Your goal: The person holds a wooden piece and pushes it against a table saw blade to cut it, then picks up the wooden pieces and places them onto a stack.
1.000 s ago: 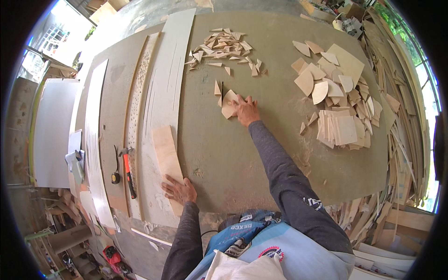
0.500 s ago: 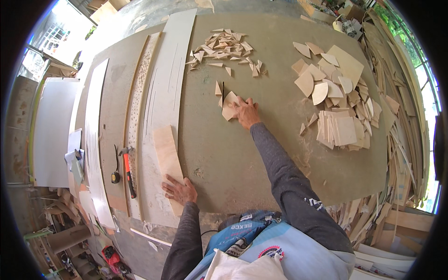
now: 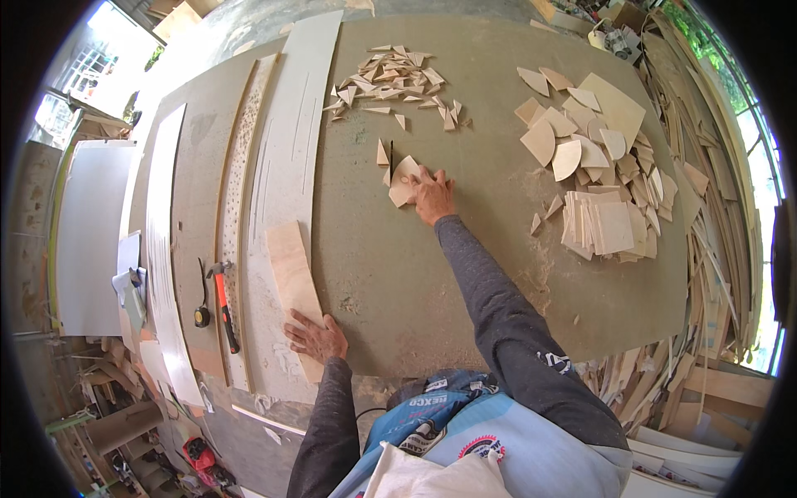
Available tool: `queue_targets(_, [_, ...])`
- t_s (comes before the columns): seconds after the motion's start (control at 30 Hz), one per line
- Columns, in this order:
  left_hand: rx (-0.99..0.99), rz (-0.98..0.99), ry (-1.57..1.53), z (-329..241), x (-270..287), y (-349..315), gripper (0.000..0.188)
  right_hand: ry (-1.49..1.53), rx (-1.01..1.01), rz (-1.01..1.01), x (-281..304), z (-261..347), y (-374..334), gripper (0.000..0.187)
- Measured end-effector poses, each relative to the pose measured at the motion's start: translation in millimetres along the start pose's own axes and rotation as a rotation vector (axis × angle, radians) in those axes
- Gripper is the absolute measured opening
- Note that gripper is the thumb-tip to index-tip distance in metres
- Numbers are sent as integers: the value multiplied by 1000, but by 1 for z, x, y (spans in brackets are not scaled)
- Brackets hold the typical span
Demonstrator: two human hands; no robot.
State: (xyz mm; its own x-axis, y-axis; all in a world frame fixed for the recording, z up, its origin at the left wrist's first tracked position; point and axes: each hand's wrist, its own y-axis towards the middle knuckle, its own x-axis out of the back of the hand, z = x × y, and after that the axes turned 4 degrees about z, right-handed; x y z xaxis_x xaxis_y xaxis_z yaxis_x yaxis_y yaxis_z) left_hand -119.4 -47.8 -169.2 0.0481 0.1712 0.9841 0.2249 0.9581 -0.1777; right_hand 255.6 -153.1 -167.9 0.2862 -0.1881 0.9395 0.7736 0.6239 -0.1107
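My right hand (image 3: 433,195) presses its fingers on a small, thin wooden piece (image 3: 402,184) with a curved edge, holding it against the brown tabletop (image 3: 398,307). Just left of that piece, a thin dark blade (image 3: 392,158) shows at the table surface. A pale triangular offcut (image 3: 382,153) lies on the blade's other side, with a smaller sliver below it. My left hand (image 3: 315,334) lies flat with fingers apart on a long plywood strip (image 3: 292,266), which rests partly on a white panel (image 3: 278,183).
Small triangular offcuts (image 3: 398,79) are heaped at the far side. Square and rounded wooden pieces (image 3: 602,224) pile up on the right. A hammer (image 3: 223,303), a tape measure (image 3: 202,316) and a speckled strip (image 3: 241,199) lie left. Timber lengths (image 3: 706,191) stack beyond the right edge.
The wooden piece under my right hand has turned slightly beside the blade, showing more of its curved edge. My left hand stays on the plywood strip. The whole view has shifted a little.
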Motion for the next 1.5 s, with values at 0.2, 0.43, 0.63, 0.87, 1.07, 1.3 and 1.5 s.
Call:
queue_targets(0.2, [-6, -18, -7, -3, 0, 0, 93, 31, 55, -16, -5, -12, 5, 56])
queue_targets(0.43, [5, 28, 8, -2, 1, 1, 97, -13, 59, 27, -4, -9, 3, 56])
queue_targets(0.63, [-4, 17, -15, -2, 2, -1, 96, -3, 42, 15, 0, -5, -5, 54])
queue_targets(0.87, [-5, 13, 1, -1, -2, 1, 96, 11, -23, -1, -4, 0, -4, 56])
queue_targets(1.07, [6, 5, 15, -1, 0, 0, 93, 8, -59, -17, -5, 5, -2, 57])
queue_targets(1.3, [7, 9, 3, -3, 4, 0, 94, 72, -4, -37, -9, -4, 1, 57])
queue_targets(1.5, [-3, 12, -25, 0, -1, 1, 96, 17, 74, -61, -12, -13, 4, 55])
